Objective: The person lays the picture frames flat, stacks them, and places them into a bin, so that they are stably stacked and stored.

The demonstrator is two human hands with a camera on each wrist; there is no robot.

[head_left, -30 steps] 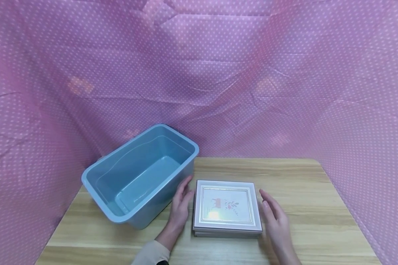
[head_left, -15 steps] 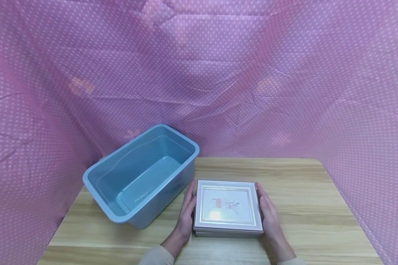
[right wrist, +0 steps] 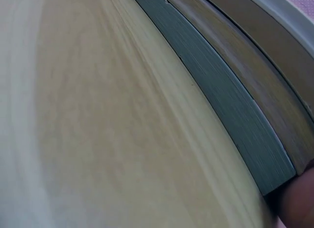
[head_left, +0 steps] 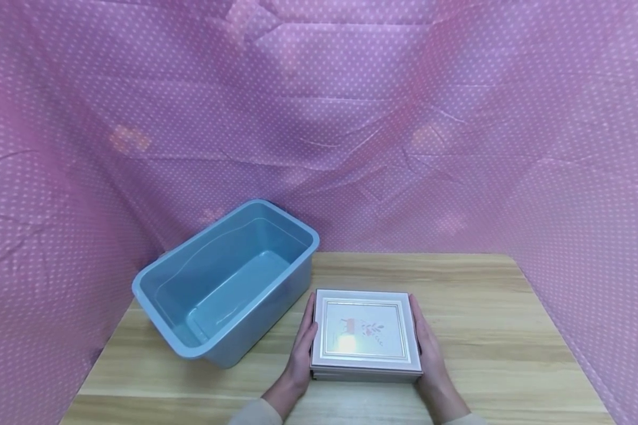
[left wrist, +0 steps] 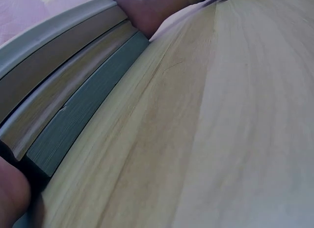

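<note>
A stack of picture frames (head_left: 365,332) lies flat on the wooden table, its uppermost one white-edged with a small pink and grey plant print under glass. My left hand (head_left: 300,353) presses along the stack's left side, fingers extended forward and thumb near the upper edge. Against the opposite side rests my right hand (head_left: 430,355), its fingers also stretched along the edge. The left wrist view shows the stack's layered front edges, with a dark grey-green frame (left wrist: 88,107) at the bottom. My fingertips on the sides are partly hidden.
An upright blue plastic tub (head_left: 268,316) stands at an angle to the left of the stack, nothing visible inside it. The wooden tabletop (head_left: 510,354) extends to the right. Pink dotted cloth (head_left: 372,130) hangs behind and on both sides.
Both hands have moved inward from beside the stack and now touch its left and right sides. The stack and the tub stay in nearly the same place.
</note>
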